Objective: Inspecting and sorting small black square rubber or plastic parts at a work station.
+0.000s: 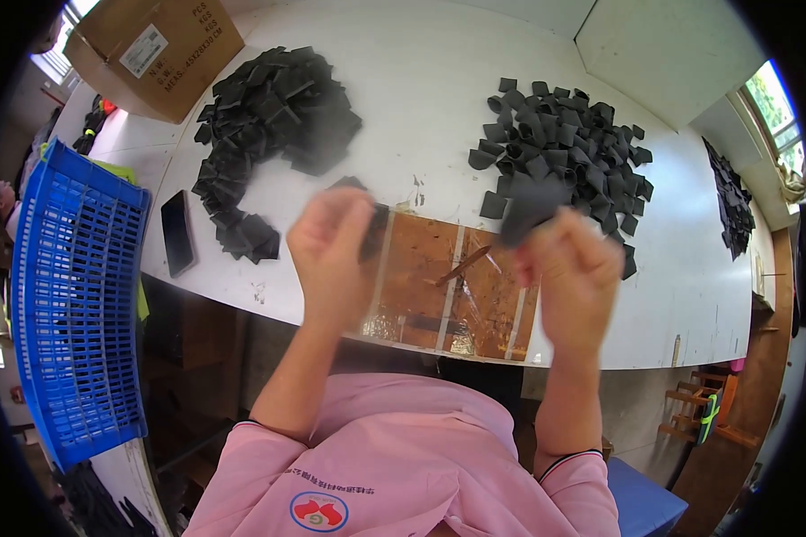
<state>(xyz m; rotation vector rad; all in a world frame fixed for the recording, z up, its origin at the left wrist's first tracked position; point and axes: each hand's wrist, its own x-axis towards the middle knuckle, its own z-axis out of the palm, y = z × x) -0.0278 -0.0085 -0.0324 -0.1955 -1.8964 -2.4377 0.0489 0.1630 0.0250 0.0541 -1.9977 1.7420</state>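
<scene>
My right hand [575, 268] is closed on a black fabric piece [530, 213], raised in front of the right-hand pile and smeared by motion. My left hand [329, 246] is pinched, also blurred, with another dark fabric piece [375, 233] at its fingers. Between the hands lies a brown board [412, 277] with pale strips across it, set at the table's near edge. A thin brown stick [464, 266] rests slantwise on it. Flat black pieces form a curved pile [264, 112] on the left. Folded, looped black pieces make up the pile [564, 143] on the right.
A phone [177, 233] lies on the white table [421, 107] beside a blue plastic basket [81, 304] at the left. A cardboard box [152, 54] stands at the back left. More dark pieces [729, 197] sit at far right, and a blue stool [644, 501] is below.
</scene>
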